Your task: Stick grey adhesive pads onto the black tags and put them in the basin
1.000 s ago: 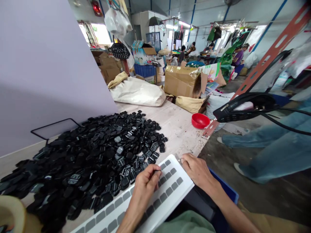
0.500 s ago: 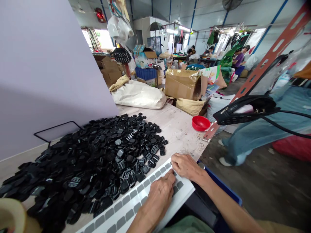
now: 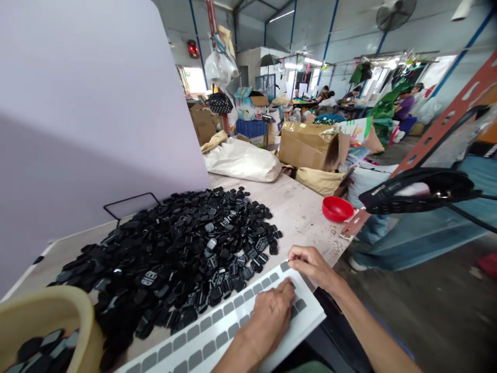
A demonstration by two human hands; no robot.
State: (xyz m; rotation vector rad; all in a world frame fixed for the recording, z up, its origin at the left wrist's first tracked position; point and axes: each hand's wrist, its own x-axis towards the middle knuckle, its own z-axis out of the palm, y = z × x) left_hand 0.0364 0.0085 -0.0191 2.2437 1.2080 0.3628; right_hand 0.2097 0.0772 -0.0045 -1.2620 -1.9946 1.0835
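Observation:
A white sheet (image 3: 212, 320) with rows of grey rounded stickers slants across the table's front edge. My left hand (image 3: 272, 311) presses on it near its right part, the fingers bent and pressed down; what is under the fingertips is hidden. At the sheet's far corner my right hand (image 3: 310, 264) pinches with thumb and forefinger beside a grey sticker (image 3: 284, 266); whatever is between the fingertips is too small to make out. Left of the sheet lies a large pile of small black plastic pieces (image 3: 174, 248), some with white markings.
A yellow tub (image 3: 87, 311) holding black pieces stands at the lower left. A red bowl (image 3: 337, 209) sits at the table's right edge, near a red slotted metal post (image 3: 446, 111) and a hanging black bag (image 3: 419, 191). A person in jeans (image 3: 419, 243) stands at the right.
The view has swung left and up, bringing more of the yellow tub into sight. My right hand has drawn slightly away from my left hand at the sheet's far corner.

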